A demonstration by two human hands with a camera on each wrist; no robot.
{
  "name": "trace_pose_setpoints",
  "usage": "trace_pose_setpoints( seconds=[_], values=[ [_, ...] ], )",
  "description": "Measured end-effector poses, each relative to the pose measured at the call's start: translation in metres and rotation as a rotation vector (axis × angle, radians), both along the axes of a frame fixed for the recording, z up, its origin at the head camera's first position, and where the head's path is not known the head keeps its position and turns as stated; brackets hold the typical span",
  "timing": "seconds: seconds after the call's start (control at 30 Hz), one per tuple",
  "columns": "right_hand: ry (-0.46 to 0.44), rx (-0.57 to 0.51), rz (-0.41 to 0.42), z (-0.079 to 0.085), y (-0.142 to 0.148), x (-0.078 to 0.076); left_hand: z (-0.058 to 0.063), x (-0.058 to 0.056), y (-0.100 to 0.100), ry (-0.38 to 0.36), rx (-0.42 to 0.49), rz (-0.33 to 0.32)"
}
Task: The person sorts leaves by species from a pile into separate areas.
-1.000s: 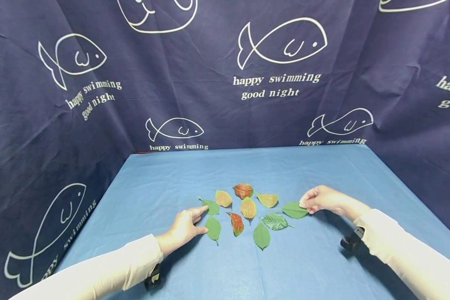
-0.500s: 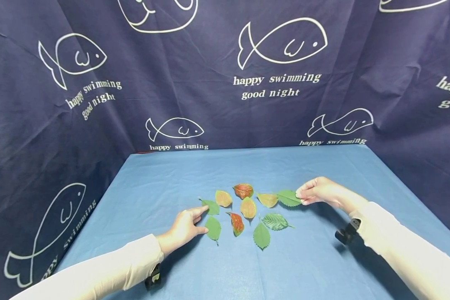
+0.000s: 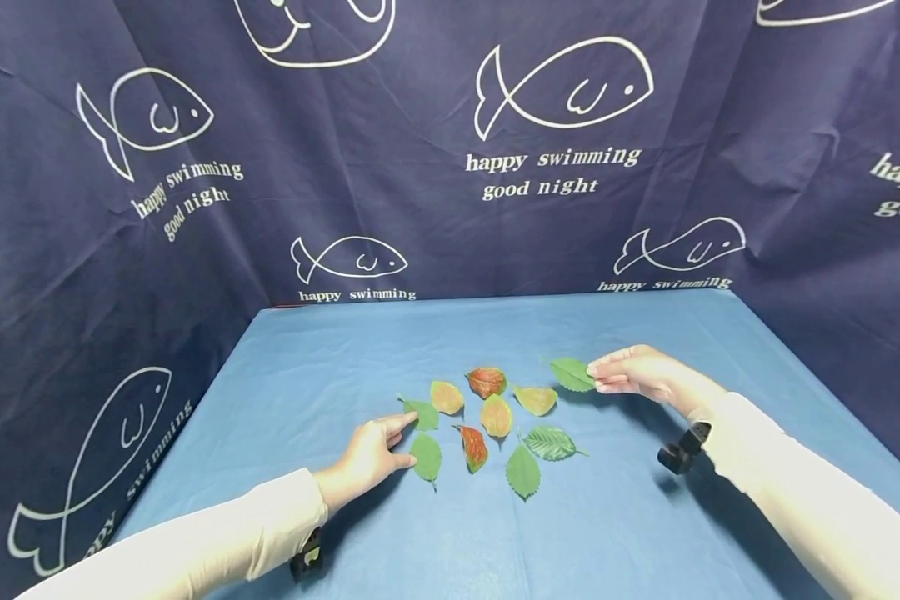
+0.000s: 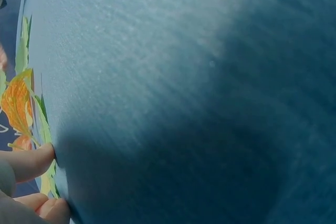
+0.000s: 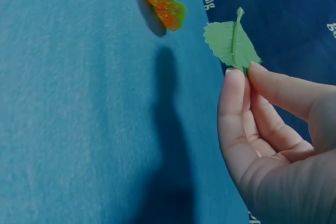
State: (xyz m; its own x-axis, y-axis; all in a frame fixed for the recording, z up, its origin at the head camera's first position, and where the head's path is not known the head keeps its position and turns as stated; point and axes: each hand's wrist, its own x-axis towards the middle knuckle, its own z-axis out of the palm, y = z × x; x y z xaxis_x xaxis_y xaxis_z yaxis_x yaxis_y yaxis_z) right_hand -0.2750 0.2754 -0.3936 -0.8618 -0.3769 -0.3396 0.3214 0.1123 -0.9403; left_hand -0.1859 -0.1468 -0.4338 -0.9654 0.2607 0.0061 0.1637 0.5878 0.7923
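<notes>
My right hand (image 3: 648,375) pinches a green leaf (image 3: 572,374) by one end between thumb and fingertips. The right wrist view shows that leaf (image 5: 231,43) held up off the cloth, its stem pointing away from the hand. On the left, my left hand (image 3: 367,454) rests at two green leaves lying flat. Its fingers reach the upper leaf (image 3: 425,415), and the thumb touches the edge of the lower leaf (image 3: 426,456). In the left wrist view, the thumb and fingertips (image 4: 46,158) press down at the cloth, partly cut off by the frame.
Between the hands lie red-and-green leaves (image 3: 487,382), yellowish leaves (image 3: 497,415) and two more green leaves (image 3: 523,473), loosely grouped on a blue cloth-covered table (image 3: 607,533). A dark blue curtain (image 3: 420,192) printed with fish stands behind and at both sides.
My right hand has lifted the green leaf and carried it left and toward the back, from beside the ribbed green leaf to behind the right yellowish one. The left hand has stayed put.
</notes>
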Motion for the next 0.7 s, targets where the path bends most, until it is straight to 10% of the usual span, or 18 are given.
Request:
trace_pose_setpoints(
  seconds=[0.7],
  values=[
    [-0.004,-0.086,-0.099,0.006,-0.009,-0.018,-0.005,-0.002,0.0,0.023,-0.027,-0.001]
  ],
)
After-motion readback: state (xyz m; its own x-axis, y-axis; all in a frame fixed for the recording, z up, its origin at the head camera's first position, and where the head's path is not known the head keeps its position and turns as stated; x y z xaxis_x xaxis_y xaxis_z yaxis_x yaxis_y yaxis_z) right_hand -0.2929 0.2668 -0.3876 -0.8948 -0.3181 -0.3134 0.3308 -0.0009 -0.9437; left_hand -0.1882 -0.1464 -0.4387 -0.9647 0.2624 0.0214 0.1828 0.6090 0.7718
